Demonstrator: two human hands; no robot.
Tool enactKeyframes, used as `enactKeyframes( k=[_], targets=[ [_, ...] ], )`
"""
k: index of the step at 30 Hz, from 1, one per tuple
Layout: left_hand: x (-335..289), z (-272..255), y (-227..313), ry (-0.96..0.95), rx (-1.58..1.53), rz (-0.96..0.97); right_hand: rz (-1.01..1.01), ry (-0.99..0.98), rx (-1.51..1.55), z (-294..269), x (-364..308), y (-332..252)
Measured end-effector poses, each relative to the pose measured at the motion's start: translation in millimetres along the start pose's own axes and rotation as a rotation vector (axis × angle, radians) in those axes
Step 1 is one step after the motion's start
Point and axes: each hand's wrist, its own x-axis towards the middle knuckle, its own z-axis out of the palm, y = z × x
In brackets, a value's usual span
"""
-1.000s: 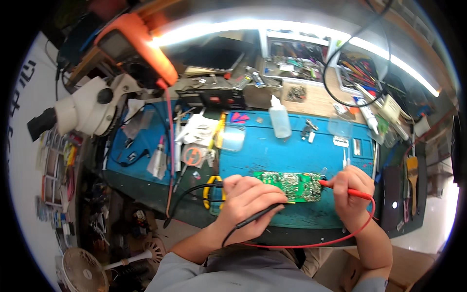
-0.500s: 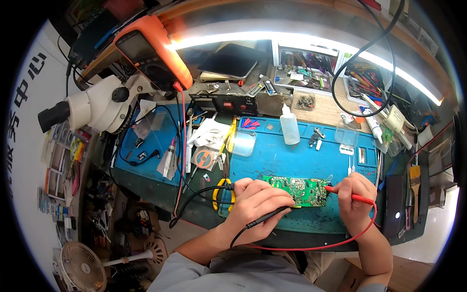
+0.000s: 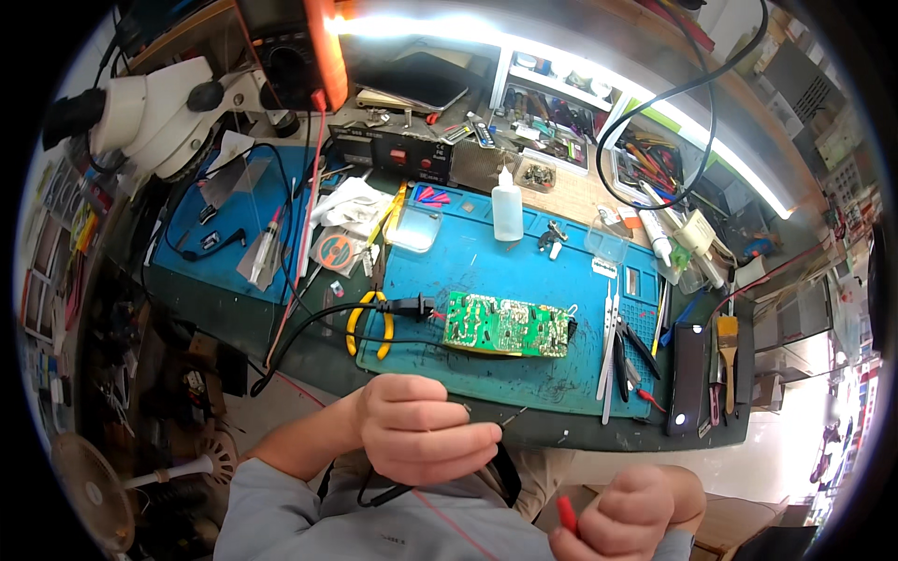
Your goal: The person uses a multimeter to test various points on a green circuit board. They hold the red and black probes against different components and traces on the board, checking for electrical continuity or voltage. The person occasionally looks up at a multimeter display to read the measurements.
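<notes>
My left hand [image 3: 426, 432] is closed in front of the bench edge; a black test probe [image 3: 388, 496] sticks out below it, its upper part hidden by the fingers. Lower right, my right hand [image 3: 622, 514] grips a red test probe [image 3: 567, 515], its tip not visible. Both hands are apart from the green circuit board [image 3: 510, 324], which lies on the blue work mat [image 3: 440, 271]. A black plug [image 3: 407, 307] on a cord sits at the board's left end, beside yellow-handled pliers [image 3: 385, 332]. An orange multimeter [image 3: 318, 56] stands at upper left.
Tweezers [image 3: 608, 360] and black-handled cutters [image 3: 620, 365] lie right of the board, with a brush [image 3: 727, 351] farther right. Behind it stands a white squeeze bottle [image 3: 508, 210]. A microscope [image 3: 154, 112] is at left, and a black cable [image 3: 608, 159] loops at upper right.
Both hands have drawn back from the circuit board toward me, the right carrying the red probe off the board. The view has shifted, and the tweezers and cutters are now uncovered.
</notes>
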Motion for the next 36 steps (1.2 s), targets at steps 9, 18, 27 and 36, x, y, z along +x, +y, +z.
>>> enactKeyframes(
  k=[9, 18, 27, 36],
  targets=[
    [-20.9, -2.8, 39.9, 0.003, -0.107, 0.013, -0.200, 0.325, 0.042, 34.5, 41.9, -16.2],
    [-69.1, -40.9, 65.4, -0.243, -0.042, -0.240, 0.046, 0.319, -0.003, 75.7, 62.7, -71.0],
    [-162.2, -99.9, 113.5, -0.182, -0.632, -1.589, 0.582, -0.355, -0.037, 217.0, 50.1, -92.0],
    [-231.5, -162.6, 128.5, -0.493, -0.728, -1.930, 0.752, -0.312, 0.425, 273.7, 46.9, -110.6]
  ],
)
